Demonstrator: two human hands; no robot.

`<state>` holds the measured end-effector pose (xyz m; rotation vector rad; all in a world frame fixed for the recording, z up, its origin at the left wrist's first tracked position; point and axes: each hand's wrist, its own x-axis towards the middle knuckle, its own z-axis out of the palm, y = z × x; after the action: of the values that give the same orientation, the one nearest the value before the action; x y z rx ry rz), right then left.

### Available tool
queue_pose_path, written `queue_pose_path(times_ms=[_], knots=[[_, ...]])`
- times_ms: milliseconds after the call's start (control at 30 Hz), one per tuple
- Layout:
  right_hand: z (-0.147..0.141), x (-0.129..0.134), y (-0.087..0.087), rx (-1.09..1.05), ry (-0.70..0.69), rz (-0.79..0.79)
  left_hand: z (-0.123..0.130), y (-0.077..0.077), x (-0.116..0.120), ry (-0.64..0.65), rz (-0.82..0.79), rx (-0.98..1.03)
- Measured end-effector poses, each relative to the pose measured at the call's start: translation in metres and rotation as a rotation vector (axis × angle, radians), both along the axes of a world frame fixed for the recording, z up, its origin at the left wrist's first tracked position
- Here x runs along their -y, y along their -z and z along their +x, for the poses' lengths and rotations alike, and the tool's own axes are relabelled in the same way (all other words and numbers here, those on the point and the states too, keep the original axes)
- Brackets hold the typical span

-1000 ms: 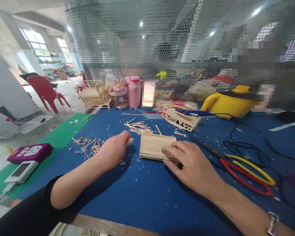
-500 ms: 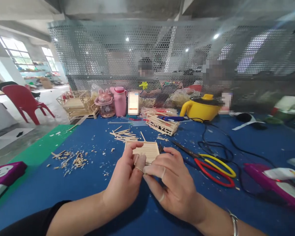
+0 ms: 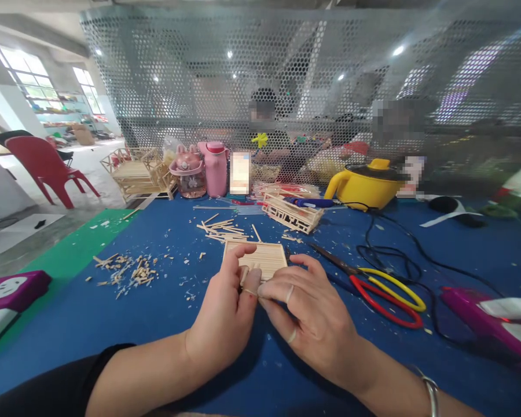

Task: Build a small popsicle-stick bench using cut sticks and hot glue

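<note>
My left hand [image 3: 228, 310] is closed in a pinch, with the pale end of a short wooden stick [image 3: 244, 275] showing between the fingers. Close against it, my right hand [image 3: 310, 310] also pinches, thumb and forefinger meeting at the left thumb tip; what they hold there is too small to make out. Pale covers sit on several fingertips. Just beyond both hands is a flat panel of wooden sticks [image 3: 269, 260] with a raised rim, its near edge partly hidden by my fingers. Loose sticks [image 3: 223, 229] lie behind it.
Scissors [image 3: 373, 289] with red and yellow handles lie right of my hands, near a black cable [image 3: 369, 249]. A small stick frame [image 3: 293, 213], glue gun [image 3: 312, 202], yellow pot [image 3: 369, 185] and pink bottle [image 3: 216, 171] stand behind. Stick scraps [image 3: 134, 271] lie left.
The camera view has shifted slightly, so the table items appear a little higher and further right. Both hands stay together in nearly the same pinch.
</note>
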<state>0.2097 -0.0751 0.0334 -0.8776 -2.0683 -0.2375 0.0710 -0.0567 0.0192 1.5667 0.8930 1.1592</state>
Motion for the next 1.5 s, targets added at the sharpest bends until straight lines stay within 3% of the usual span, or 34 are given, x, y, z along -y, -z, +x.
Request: queue_pose_path(times_ms=[533, 1033, 1167, 1500], knots=[[-0.0042, 0.0077, -0.0029, 0.015, 0.061, 0.026, -0.0047, -0.0046, 0.0046, -0.065, 0.027, -0.176], [-0.0042, 0.0091, -0.0033, -0.025, 0.109, 0.08, -0.0045, -0.0008, 0.0079, 0.004, 0.095, -0.116], [-0.0059, 0.0089, -0.0034, -0.021, 0.104, 0.086, -0.0028, -0.0015, 0.0073, -0.017, 0.053, -0.054], [-0.0066, 0.0083, -0.0029, -0.02, 0.126, 0.09, -0.0029, -0.002, 0.0053, 0.086, -0.083, 0.072]])
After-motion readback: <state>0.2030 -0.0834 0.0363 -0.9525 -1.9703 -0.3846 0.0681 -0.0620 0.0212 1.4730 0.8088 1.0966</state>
